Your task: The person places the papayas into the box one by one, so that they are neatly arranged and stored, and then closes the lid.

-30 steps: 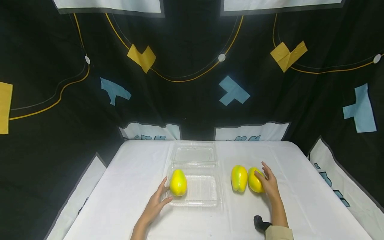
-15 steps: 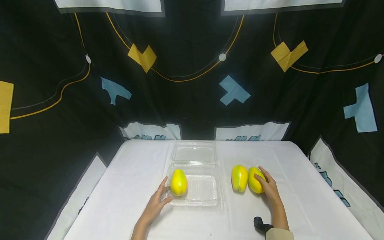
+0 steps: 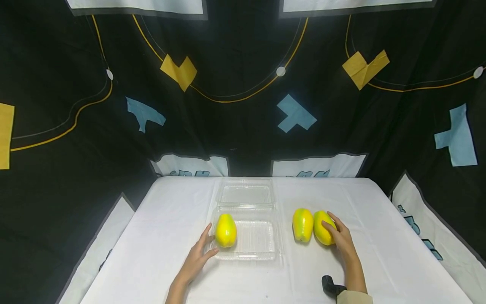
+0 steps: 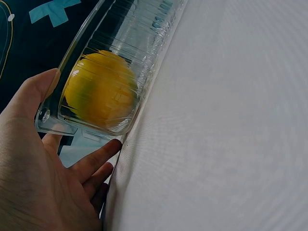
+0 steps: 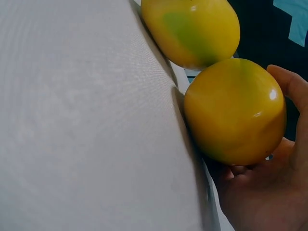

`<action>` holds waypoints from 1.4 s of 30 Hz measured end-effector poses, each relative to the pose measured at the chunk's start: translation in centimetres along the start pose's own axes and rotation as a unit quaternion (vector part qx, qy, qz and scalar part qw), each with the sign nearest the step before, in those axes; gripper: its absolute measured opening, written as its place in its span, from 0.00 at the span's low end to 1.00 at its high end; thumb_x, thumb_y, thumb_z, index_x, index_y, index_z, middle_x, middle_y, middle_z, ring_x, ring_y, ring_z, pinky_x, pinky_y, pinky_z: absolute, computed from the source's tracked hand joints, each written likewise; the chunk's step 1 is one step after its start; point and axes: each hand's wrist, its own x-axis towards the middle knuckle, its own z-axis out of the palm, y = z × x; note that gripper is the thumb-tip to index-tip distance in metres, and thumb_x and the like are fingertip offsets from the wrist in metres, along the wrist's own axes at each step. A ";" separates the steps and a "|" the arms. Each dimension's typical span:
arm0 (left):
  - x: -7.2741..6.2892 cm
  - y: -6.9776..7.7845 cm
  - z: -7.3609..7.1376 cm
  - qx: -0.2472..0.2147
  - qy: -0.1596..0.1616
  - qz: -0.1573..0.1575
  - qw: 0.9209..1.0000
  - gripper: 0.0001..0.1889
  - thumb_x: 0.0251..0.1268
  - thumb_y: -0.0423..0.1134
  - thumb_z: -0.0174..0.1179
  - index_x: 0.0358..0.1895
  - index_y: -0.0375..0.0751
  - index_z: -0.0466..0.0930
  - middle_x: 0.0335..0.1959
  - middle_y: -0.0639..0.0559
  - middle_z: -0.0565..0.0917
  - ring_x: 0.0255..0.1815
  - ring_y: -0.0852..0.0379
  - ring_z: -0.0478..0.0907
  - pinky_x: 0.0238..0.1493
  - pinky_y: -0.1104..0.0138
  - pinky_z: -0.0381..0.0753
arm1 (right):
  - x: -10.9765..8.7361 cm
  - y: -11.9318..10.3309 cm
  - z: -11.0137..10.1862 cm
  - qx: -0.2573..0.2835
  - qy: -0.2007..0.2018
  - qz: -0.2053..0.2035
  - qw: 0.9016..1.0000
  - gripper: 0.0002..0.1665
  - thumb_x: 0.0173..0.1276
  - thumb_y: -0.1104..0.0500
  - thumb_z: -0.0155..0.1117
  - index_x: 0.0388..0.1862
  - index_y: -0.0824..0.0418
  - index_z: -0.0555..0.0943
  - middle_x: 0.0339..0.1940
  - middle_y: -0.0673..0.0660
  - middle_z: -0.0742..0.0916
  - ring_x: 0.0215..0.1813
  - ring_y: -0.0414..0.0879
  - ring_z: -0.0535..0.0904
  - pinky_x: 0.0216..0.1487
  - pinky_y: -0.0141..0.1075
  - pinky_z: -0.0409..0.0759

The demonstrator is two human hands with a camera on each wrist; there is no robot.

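Note:
A clear plastic clamshell container (image 3: 253, 237) lies with its lid folded back, a yellow-green papaya (image 3: 225, 230) in its left side. My left hand (image 3: 196, 258) rests at the container's left edge, thumb at the near corner and fingers spread. In the left wrist view the thumb tip (image 4: 52, 79) meets the rim, with the papaya visible through the plastic wall. To the right, my right hand (image 3: 343, 241) grips a second papaya (image 3: 322, 229), thumb on its near side and fingers round the far side. A third papaya (image 3: 302, 225) lies against it on the left.
A white cloth covers the table (image 3: 167, 211). The container's lid (image 3: 246, 195) lies flat behind its base. A black angled piece (image 3: 331, 286) sits beside my right wrist. Dark curtains with tape pieces (image 3: 297, 113) stand behind the table.
My right hand's fingers have closed round the right-hand papaya, coming down from its upper right side. The left hand, the container and the other papayas have stayed in place.

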 end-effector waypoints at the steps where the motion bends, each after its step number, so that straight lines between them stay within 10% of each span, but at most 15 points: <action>1: 0.0 0.1 0.0 -0.002 0.000 -0.001 1.000 0.37 0.63 0.41 0.56 0.73 0.48 0.47 0.60 0.34 0.71 0.66 0.30 0.53 0.54 0.28 0.45 | 0.0 0.0 0.0 -0.001 0.000 0.000 1.000 0.44 0.65 0.40 0.56 0.73 0.54 0.54 0.73 0.64 0.54 0.72 0.61 0.45 0.68 0.57 0.45; 23: 0.0 -0.1 -0.2 -0.009 -0.006 -0.004 1.000 0.38 0.63 0.46 0.57 0.73 0.58 0.47 0.61 0.41 0.72 0.68 0.35 0.53 0.57 0.30 0.44 | -1.5 -0.7 -0.6 0.004 0.034 -0.015 0.999 0.47 0.60 0.37 0.60 0.73 0.51 0.55 0.73 0.60 0.57 0.73 0.58 0.48 0.69 0.54 0.47; 31: -0.6 2.7 -0.7 -0.022 -0.017 -0.006 1.000 0.37 0.64 0.41 0.56 0.73 0.48 0.47 0.61 0.34 0.70 0.67 0.32 0.52 0.57 0.30 0.44 | -2.2 -2.4 -0.8 0.003 0.066 -0.029 0.997 0.47 0.59 0.36 0.60 0.73 0.52 0.57 0.70 0.64 0.63 0.70 0.59 0.56 0.67 0.53 0.54; 36: -0.7 3.6 -1.0 -0.022 -0.022 -0.006 0.999 0.37 0.64 0.40 0.56 0.73 0.45 0.47 0.61 0.32 0.69 0.67 0.32 0.52 0.57 0.30 0.44 | 0.8 0.1 -0.9 -0.001 0.121 -0.052 0.991 0.43 0.56 0.32 0.60 0.70 0.39 0.61 0.66 0.61 0.70 0.64 0.55 0.65 0.63 0.52 0.64; 42: -0.1 0.8 -0.4 0.000 -0.009 -0.007 1.000 0.38 0.63 0.47 0.56 0.73 0.57 0.47 0.61 0.39 0.71 0.68 0.36 0.54 0.58 0.31 0.44 | 5.5 3.4 0.1 0.000 0.153 -0.082 0.985 0.39 0.50 0.27 0.61 0.63 0.24 0.64 0.64 0.49 0.72 0.61 0.48 0.68 0.58 0.49 0.71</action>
